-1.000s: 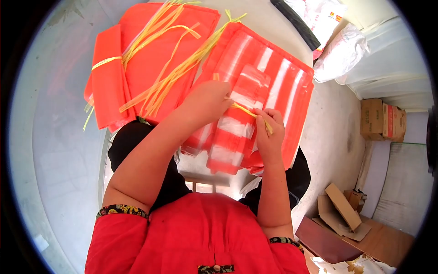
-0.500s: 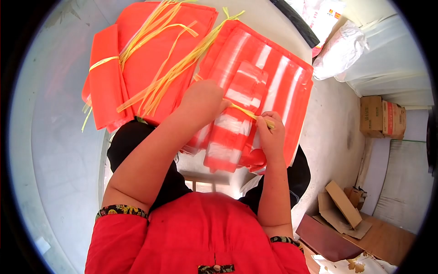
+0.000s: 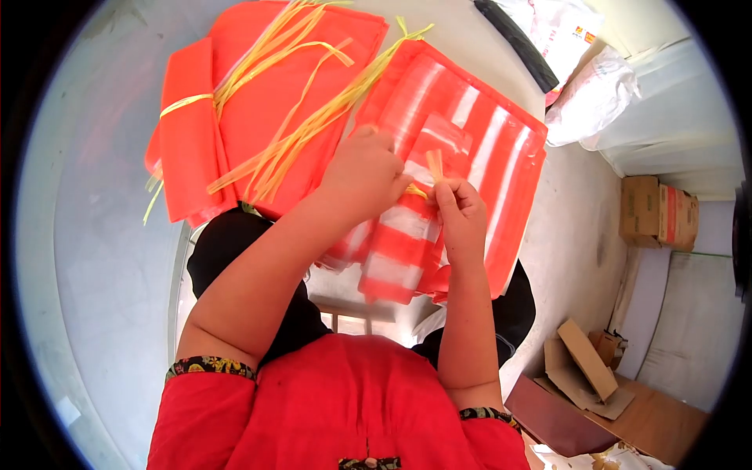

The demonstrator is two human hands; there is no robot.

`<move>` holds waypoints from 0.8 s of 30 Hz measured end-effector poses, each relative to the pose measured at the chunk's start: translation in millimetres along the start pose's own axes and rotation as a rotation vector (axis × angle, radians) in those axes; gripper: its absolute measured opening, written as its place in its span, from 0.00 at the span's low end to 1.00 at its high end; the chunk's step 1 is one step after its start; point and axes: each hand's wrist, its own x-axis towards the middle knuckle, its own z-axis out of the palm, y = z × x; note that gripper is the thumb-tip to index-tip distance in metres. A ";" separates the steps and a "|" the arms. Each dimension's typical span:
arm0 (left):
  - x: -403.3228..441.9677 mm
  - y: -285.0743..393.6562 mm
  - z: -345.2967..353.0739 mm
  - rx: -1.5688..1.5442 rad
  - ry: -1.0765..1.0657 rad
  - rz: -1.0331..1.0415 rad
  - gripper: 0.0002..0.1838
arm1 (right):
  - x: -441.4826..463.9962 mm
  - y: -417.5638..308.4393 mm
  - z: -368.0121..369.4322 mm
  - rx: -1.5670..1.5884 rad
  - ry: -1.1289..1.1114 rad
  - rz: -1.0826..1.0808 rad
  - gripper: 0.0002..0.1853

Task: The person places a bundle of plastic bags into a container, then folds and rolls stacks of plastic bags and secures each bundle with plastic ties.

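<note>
A long folded bundle (image 3: 395, 249) of red plastic with whitish bands lies slanting on a stack of similar striped plastic sheets (image 3: 495, 160). Over the bundle, a yellow plastic strip (image 3: 417, 190) runs between my two hands. My left hand (image 3: 366, 171) is closed at the bundle's left side, its fingertips partly hidden, with the strip passing into it. My right hand (image 3: 462, 210), at the bundle's right side, pinches the strip between thumb and forefinger, and a short end stands up above the fingers.
Left of the stack lie plain red sheets (image 3: 274, 102), a red roll (image 3: 188, 133) tied with yellow strip, and loose yellow strips (image 3: 301, 141). A black roll (image 3: 517, 45) and white sacks (image 3: 593, 98) are at the back right. Cardboard boxes (image 3: 638, 211) stand farther right.
My right hand has moved slightly up and left, closer to my left hand. The strip's end now points upward instead of lying to the right. The view has shifted slightly.
</note>
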 end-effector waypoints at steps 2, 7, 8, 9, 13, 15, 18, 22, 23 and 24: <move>-0.5 -5.8 9.9 0.000 0.298 0.082 0.14 | -2.2 2.9 4.3 -0.028 0.032 -0.020 0.06; 1.9 -3.3 7.3 -0.165 0.379 0.170 0.13 | -4.6 5.3 15.0 -0.224 0.001 -0.128 0.07; 3.6 -3.0 6.5 -0.354 0.258 0.154 0.14 | -4.1 3.8 15.1 -0.307 -0.004 -0.200 0.07; 4.3 -2.4 6.4 -0.540 0.134 0.136 0.15 | -3.3 1.4 15.8 -0.390 -0.011 -0.272 0.06; 6.0 0.7 6.9 -1.242 -0.212 -0.057 0.08 | 2.2 10.3 13.8 -0.538 -0.011 -0.376 0.05; 8.2 0.9 5.8 -1.471 -0.202 -0.126 0.06 | 0.0 9.2 15.7 -0.475 0.022 -0.282 0.07; 10.7 8.7 1.3 -1.315 -0.063 -0.241 0.12 | 1.6 17.7 13.3 -0.352 0.006 -0.225 0.06; 7.0 4.7 25.1 -0.715 -0.082 -0.019 0.12 | 9.6 28.4 8.5 -0.210 -0.007 -0.205 0.05; 6.7 3.7 28.5 -0.715 -0.082 -0.041 0.11 | 8.7 26.5 8.2 -0.123 0.011 -0.153 0.04; 6.9 5.2 26.5 -0.715 -0.083 -0.062 0.11 | 6.2 18.2 9.8 -0.037 0.030 -0.100 0.03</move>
